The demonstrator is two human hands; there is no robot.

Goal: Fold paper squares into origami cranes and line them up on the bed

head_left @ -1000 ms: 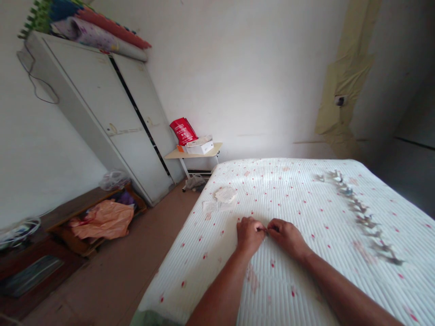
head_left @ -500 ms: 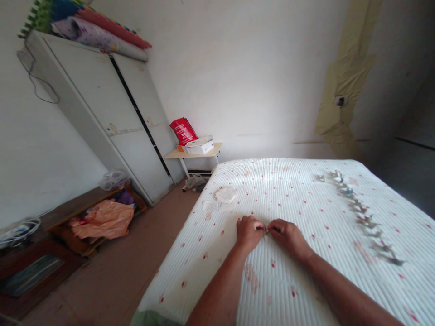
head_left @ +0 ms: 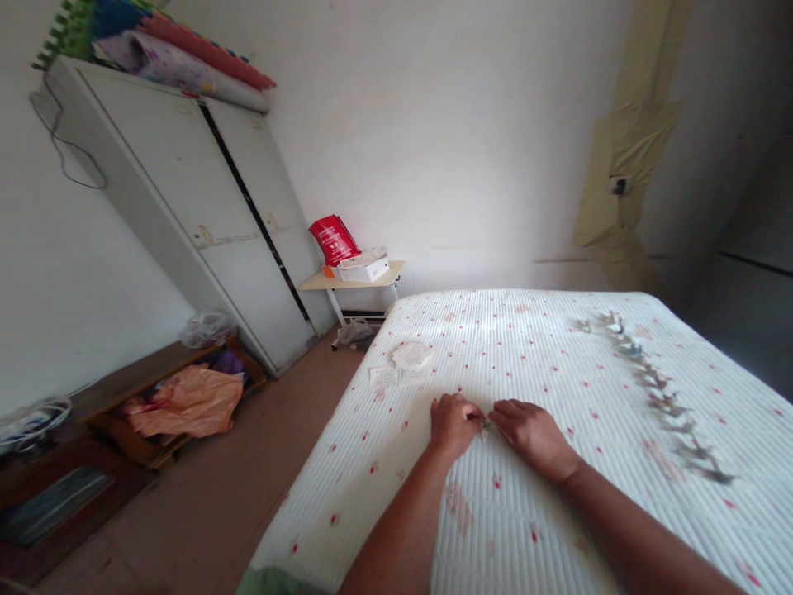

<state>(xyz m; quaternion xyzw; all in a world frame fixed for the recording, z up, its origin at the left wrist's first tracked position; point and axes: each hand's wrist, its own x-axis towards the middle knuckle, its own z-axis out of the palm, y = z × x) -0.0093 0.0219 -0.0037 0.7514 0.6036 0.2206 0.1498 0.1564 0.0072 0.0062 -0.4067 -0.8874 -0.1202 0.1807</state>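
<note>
left hand [head_left: 457, 425] pinching a scrap [head_left: 484, 430] just below frame centre, right hand [head_left: 534, 435] beside it, can't tell if that one's gripping

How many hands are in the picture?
2: the left hand, pinching a small thing over the bed, and the right hand, just right of it. No other hands show.

Reaching out with a bare left arm [head_left: 400, 516] and a bare right arm [head_left: 638, 521]. Pinching with the left hand [head_left: 457, 426], curled and turned inward. Holding the right hand [head_left: 534, 438] palm down just beside it, flatter and pointing in.
</note>
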